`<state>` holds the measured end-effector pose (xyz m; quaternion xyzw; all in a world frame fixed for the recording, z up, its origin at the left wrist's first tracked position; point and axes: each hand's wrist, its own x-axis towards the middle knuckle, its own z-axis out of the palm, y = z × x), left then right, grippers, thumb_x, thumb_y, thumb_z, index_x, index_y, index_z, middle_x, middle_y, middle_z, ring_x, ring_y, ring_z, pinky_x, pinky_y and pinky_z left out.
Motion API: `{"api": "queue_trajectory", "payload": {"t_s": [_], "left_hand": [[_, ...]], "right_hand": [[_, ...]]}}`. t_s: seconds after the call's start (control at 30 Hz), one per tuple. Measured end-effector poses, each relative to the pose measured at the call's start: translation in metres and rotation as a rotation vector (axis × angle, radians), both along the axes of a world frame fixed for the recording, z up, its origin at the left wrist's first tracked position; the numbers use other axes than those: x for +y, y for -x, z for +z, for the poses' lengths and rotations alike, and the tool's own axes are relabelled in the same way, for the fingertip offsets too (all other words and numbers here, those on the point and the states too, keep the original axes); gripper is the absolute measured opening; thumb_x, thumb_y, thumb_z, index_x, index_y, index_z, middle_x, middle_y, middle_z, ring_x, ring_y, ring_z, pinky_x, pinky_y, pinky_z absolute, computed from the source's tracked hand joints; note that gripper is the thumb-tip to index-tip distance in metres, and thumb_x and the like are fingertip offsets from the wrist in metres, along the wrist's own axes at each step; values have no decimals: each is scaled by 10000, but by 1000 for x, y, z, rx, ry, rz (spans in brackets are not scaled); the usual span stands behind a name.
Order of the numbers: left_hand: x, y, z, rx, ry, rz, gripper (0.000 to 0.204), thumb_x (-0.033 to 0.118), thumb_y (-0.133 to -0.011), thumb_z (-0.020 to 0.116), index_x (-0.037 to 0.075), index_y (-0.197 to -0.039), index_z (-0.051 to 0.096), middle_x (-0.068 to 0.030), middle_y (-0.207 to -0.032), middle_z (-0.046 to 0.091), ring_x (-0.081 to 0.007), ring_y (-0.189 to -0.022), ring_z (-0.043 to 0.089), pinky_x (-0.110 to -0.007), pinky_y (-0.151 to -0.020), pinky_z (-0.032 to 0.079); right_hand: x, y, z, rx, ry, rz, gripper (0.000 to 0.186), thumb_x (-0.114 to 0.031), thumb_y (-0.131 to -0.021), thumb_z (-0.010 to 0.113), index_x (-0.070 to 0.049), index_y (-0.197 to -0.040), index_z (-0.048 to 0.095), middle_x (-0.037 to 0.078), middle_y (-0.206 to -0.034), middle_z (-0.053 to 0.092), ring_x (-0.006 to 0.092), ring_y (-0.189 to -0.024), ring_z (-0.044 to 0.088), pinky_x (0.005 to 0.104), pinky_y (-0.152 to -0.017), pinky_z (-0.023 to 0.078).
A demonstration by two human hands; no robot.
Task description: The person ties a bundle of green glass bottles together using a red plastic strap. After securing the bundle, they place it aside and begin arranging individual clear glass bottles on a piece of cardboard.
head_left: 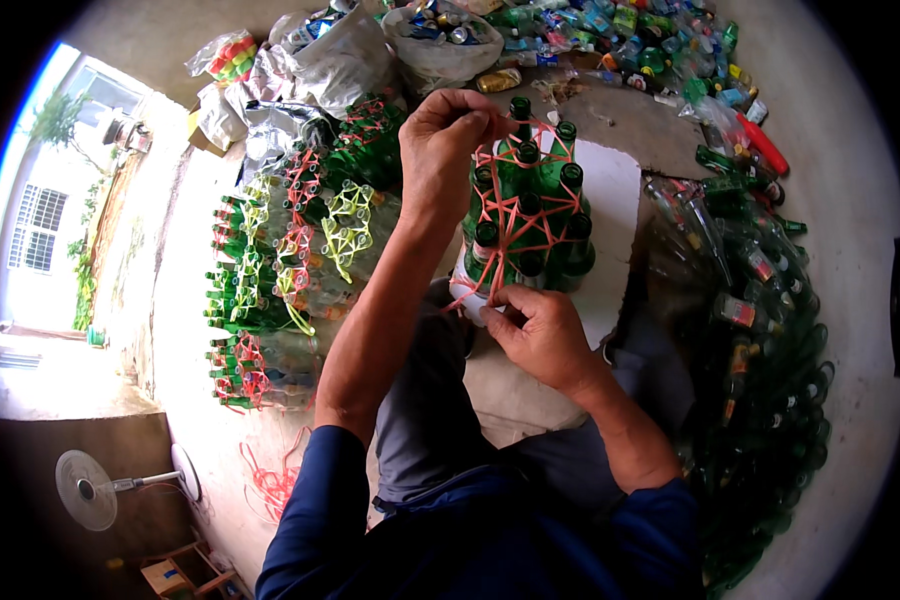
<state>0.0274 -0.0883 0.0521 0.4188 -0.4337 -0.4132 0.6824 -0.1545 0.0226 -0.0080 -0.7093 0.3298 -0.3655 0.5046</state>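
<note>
A cluster of several green glass bottles [550, 215] stands upright in front of me, its necks laced together with pink plastic strapping [510, 205]. My left hand [448, 150] is at the far left of the cluster, fingers pinched on the strap near the top bottle necks. Closer to me, my right hand [542, 335] grips the strap's loose end at the near lower edge of the bundle. The bundle rests on a pale sack [615, 190] on the ground.
Finished bundles of bottles tied with pink and yellow strap [290, 270] are stacked at the left. Loose bottles [760, 330] are heaped on the right. Plastic bags and mixed bottles [440, 40] lie beyond. Spare pink strap [270, 480] and a standing fan [95, 488] sit at lower left.
</note>
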Motion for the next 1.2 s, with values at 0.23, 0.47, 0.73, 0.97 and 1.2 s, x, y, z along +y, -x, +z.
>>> {"api": "queue_trajectory", "payload": {"t_s": [0.23, 0.47, 0.73, 0.97, 1.2], "left_hand": [[48, -9, -13, -147, -65, 185, 336, 88, -949, 624, -4, -1269, 671, -105, -1312, 690, -191, -1258, 611, -333, -1071, 437], [102, -3, -44, -326, -277, 123, 287, 113, -966, 657, -5, -1227, 658, -71, -1190, 709, -142, -1065, 647, -310, -948, 504], [109, 10, -68, -598, -285, 146, 435, 164, -904, 796, -2, -1270, 631, -94, -1138, 702, -149, -1027, 660, -324, -848, 558], [102, 17, -82, -472, -252, 164, 358, 94, -904, 761, 6, -1222, 623, -142, -1106, 717, -165, -1052, 658, -346, -879, 568], [106, 22, -81, -567, -216, 270, 390, 151, -857, 779, 34, -1192, 620, -207, -991, 758, -232, -904, 733, -376, -765, 552]], "right_hand": [[2, 3, 6, 14, -10, 7, 115, -64, -935, 741, 24, -1005, 714, 112, -745, 710, 97, -627, 600, 296, -601, 505], [0, 9, 2, 64, 22, -16, 116, -62, -934, 724, 24, -1012, 711, 152, -786, 726, 157, -678, 683, 335, -631, 528], [0, 3, -3, 105, 91, -38, 143, -97, -888, 748, 15, -965, 707, 216, -804, 704, 340, -718, 690, 422, -637, 532], [-1, 6, -10, 78, 8, -37, 159, -81, -920, 731, 15, -847, 628, 164, -642, 585, 188, -545, 497, 370, -564, 453], [-7, 8, -24, 58, 96, -47, 177, -44, -958, 683, 11, -808, 606, 85, -631, 516, 105, -605, 443, 329, -567, 427]]}}
